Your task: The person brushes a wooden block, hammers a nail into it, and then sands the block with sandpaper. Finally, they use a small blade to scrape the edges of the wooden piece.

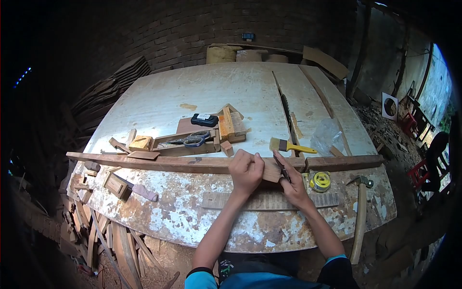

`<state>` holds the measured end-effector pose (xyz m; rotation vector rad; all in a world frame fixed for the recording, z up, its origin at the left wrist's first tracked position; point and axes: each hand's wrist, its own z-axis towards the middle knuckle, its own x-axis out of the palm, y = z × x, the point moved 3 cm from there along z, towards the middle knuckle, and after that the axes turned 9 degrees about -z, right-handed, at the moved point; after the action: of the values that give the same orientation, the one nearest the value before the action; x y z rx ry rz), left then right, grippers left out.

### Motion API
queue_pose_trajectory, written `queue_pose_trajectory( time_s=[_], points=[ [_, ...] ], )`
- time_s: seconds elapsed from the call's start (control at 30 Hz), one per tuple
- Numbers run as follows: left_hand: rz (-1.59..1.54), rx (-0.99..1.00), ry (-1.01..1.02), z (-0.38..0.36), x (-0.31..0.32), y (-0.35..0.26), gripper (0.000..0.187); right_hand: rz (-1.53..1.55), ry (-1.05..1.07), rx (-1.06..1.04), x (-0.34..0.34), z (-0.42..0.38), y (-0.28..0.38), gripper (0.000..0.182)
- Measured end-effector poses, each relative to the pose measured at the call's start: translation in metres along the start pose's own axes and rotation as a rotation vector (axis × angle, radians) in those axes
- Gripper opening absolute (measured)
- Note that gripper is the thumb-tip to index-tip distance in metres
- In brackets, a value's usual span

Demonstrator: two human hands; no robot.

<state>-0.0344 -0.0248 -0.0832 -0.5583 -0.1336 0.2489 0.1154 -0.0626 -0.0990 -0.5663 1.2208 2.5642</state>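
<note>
My left hand [246,169] is closed around one end of a small wooden block [272,170], knuckles up, above the front part of the bench. At the block's other end is my right hand [293,185], its fingers wrapped round a slim dark hand tool [281,166] that lies against the wood. What kind of tool it is I cannot tell. Beneath both hands lies a flat wooden strip [226,201] with dark marks along it. Behind them a long wooden beam [192,164] runs across the bench. A yellow tape measure [320,181] sits just right of my right hand.
A hammer [360,212] overhangs the bench's front right edge. Beyond the beam are a yellow-handled paintbrush [293,146], a plastic bag [327,137], scissors [195,139] in a wooden tray and a black case [204,120]. A slot [287,113] cuts the worktop [192,86]. Offcuts lie lower left.
</note>
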Motion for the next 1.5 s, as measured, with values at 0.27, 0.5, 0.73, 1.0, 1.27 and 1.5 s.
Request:
queue_pose_trajectory(
  time_s=[0.27, 0.5, 0.73, 1.0, 1.27, 1.5],
  points=[
    [0.003, -0.005, -0.002, 0.0, 0.001, -0.003, 0.018, -0.001, -0.009, 0.0, 0.003, 0.0, -0.005, 0.075],
    [0.018, -0.007, 0.011, -0.001, 0.001, -0.001, 0.018, 0.005, -0.013, -0.026, 0.004, 0.0, -0.007, 0.076],
    [0.019, -0.01, 0.011, -0.001, 0.001, -0.001, 0.018, -0.009, -0.013, -0.012, 0.004, 0.0, -0.006, 0.077],
    [0.014, 0.008, 0.005, 0.0, 0.001, -0.001, 0.019, 0.0, -0.021, -0.007, 0.003, 0.0, -0.005, 0.075],
    [0.002, 0.01, -0.005, 0.0, 0.001, 0.002, 0.018, -0.061, -0.066, -0.096, -0.002, 0.0, 0.008, 0.07],
    [0.004, 0.009, 0.004, 0.001, 0.001, -0.002, 0.019, -0.027, -0.138, -0.169, 0.003, -0.004, 0.003, 0.07]
  ],
)
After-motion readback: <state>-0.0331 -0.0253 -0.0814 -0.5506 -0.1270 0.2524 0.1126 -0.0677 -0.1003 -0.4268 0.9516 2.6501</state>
